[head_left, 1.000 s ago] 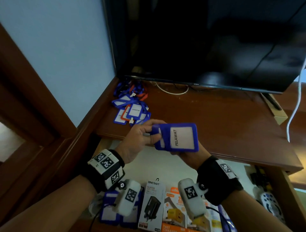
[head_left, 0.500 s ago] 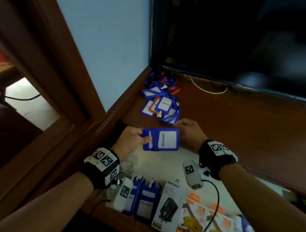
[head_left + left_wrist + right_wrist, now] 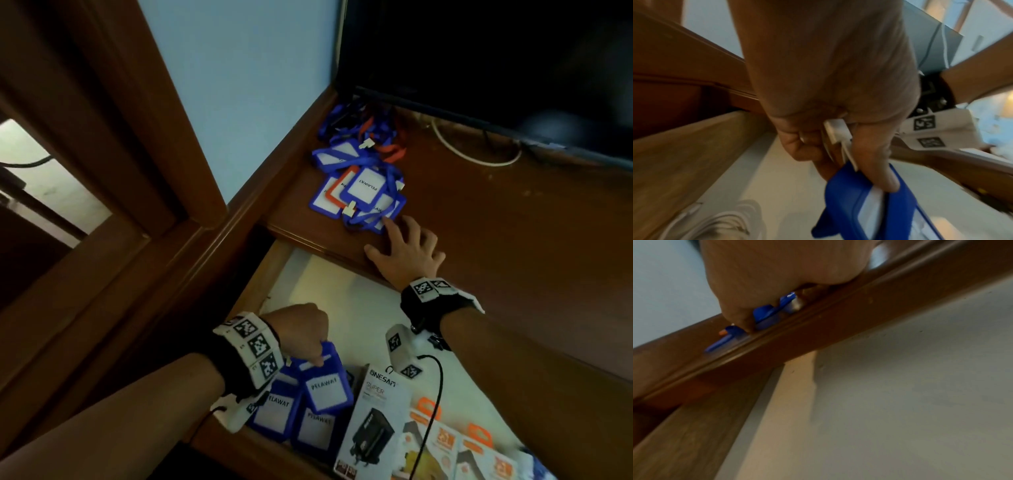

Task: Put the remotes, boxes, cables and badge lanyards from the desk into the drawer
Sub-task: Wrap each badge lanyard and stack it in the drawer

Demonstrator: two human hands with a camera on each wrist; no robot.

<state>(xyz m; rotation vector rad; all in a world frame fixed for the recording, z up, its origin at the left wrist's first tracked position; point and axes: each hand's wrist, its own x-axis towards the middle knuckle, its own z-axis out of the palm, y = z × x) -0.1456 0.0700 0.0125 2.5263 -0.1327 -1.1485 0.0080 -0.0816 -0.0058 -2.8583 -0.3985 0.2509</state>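
1. The left hand (image 3: pixel 301 334) pinches the top edge of a blue badge holder (image 3: pixel 327 389) between thumb and curled fingers; the holder hangs below the grip, over the open drawer (image 3: pixel 329 301).
2. The right hand (image 3: pixel 407 253) lies flat with fingers spread on the desk (image 3: pixel 496 222), fingertips touching the pile of badge lanyards (image 3: pixel 359 185).
3. The left wrist view is blurred; the white clip (image 3: pixel 835 131) sits inside the grip.
4. The held badge holder shows a white card printed "PELAWAT". Similar holders and a charger box (image 3: pixel 375 421) lie in the drawer.
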